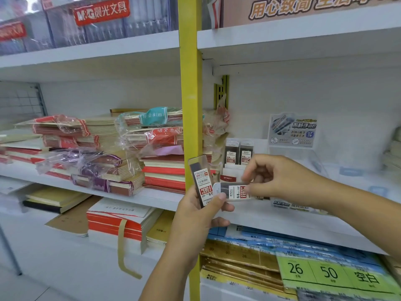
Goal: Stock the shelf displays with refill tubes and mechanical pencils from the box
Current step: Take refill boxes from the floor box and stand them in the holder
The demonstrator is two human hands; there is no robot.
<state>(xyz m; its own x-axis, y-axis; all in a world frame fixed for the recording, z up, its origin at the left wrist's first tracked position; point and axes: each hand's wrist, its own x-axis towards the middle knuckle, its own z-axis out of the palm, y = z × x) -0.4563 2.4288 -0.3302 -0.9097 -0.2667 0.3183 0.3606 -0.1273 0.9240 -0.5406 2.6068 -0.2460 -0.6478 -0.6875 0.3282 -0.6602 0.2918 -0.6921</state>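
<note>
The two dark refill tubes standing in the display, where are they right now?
In the head view, the two dark clear-plastic refill tubes stand upright right of centre, just right of the yellow shelf post and behind the right hand.

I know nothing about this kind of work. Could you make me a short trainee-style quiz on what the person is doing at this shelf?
1. True or false: the right hand pinches a clear plastic lead refill tube with a white label, lying roughly level.
2. How many dark refill tubes stand upright in the white card display behind the hands? A) none B) two C) five
3. Fill in: the left hand holds a second refill tube, tilted, in front of the ___ shelf post.

Key: 1 true; 2 B; 3 yellow.
</note>
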